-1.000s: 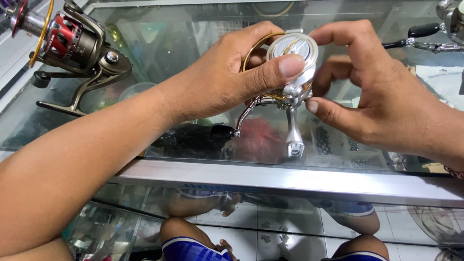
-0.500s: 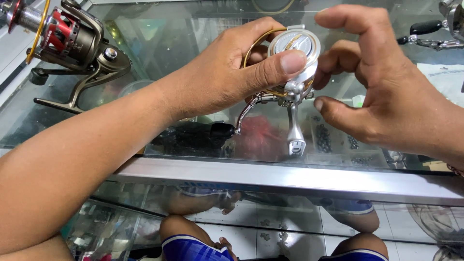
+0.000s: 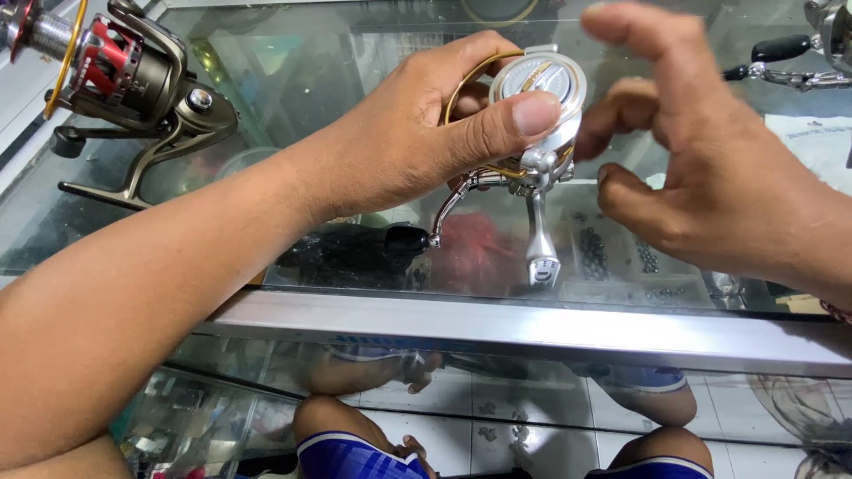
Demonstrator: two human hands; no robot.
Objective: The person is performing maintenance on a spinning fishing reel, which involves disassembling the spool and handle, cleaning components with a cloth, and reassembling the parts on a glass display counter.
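Holding the silver fishing reel (image 3: 535, 115) over the glass counter (image 3: 550, 333), our left hand (image 3: 417, 133) grips it with the thumb pressed across its top, foot pointing down toward us. Our right hand (image 3: 710, 168) hangs just beside it on the right, fingers spread wide and holding nothing. A second ago those fingers pinched the reel; now they have let go. We judge this an inspection step; next calls for re-gripping carefully. Another reel (image 3: 133, 80) sits far left.
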